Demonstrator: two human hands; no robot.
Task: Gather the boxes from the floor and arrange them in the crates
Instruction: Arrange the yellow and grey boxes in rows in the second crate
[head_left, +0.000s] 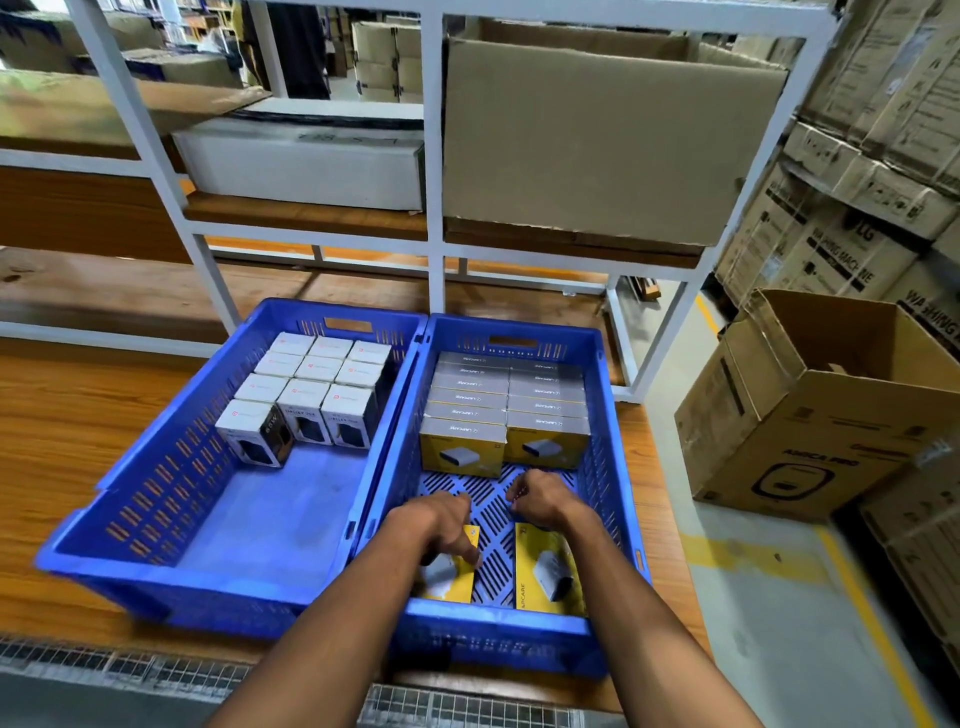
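Two blue crates stand side by side on a wooden platform. The left crate (156, 499) holds white boxes (317, 395) packed upright at its far end. In the right crate (608, 467), grey-topped yellow boxes (506, 410) stand in two rows at the far end. Two more yellow boxes lie flat on its slotted floor near me. My left hand (441, 525) curls over the far end of the left flat box (454, 579), thumb on its face. My right hand (540, 499) curls round the far edge of the right flat box (545, 571).
A white metal rack (434, 228) rises right behind the crates, carrying a large brown carton (597, 140) and a white box (306, 161). An open carton (810, 415) and stacked cartons stand on the floor to the right. A metal grating (130, 670) runs along the near edge.
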